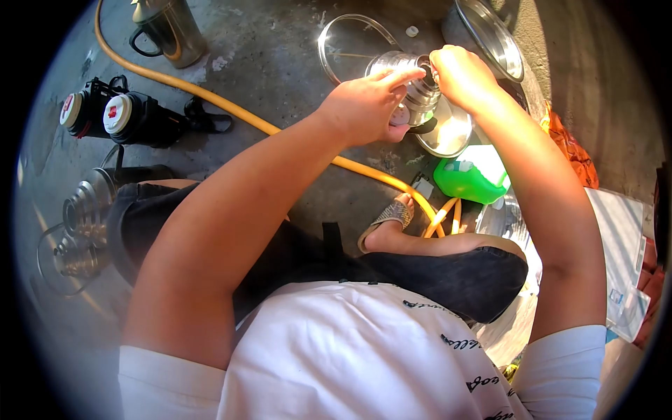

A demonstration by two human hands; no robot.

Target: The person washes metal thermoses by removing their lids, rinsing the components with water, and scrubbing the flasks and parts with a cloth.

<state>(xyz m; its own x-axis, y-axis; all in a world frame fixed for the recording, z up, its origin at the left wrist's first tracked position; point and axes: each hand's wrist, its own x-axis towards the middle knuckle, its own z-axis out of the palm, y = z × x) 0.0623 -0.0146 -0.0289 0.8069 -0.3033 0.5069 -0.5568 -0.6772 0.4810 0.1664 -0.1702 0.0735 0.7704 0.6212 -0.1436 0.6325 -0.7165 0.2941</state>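
Both of my hands meet around a shiny metal flask (pixel 422 96) at the upper middle. My left hand (pixel 371 105) holds the flask from the left, its fingers bent round the side and one finger reaching toward the mouth. At the flask's rim, my right hand (pixel 462 73) is closed, its fingertips pressed together at the opening; whatever they pinch is too small to make out. Beneath the flask lies a round metal lid or dish (pixel 451 133). A large wire-like ring handle (pixel 323 52) shows behind my left hand.
A yellow hose (pixel 238 110) crosses the floor. Two dark bottles with white caps (pixel 143 120) and a metal jug (pixel 171 35) stand left. Metal vessels (pixel 87 210) lie lower left. A green container (pixel 470 178), a metal basin (pixel 493 42) and an orange bag (pixel 570 150) are right.
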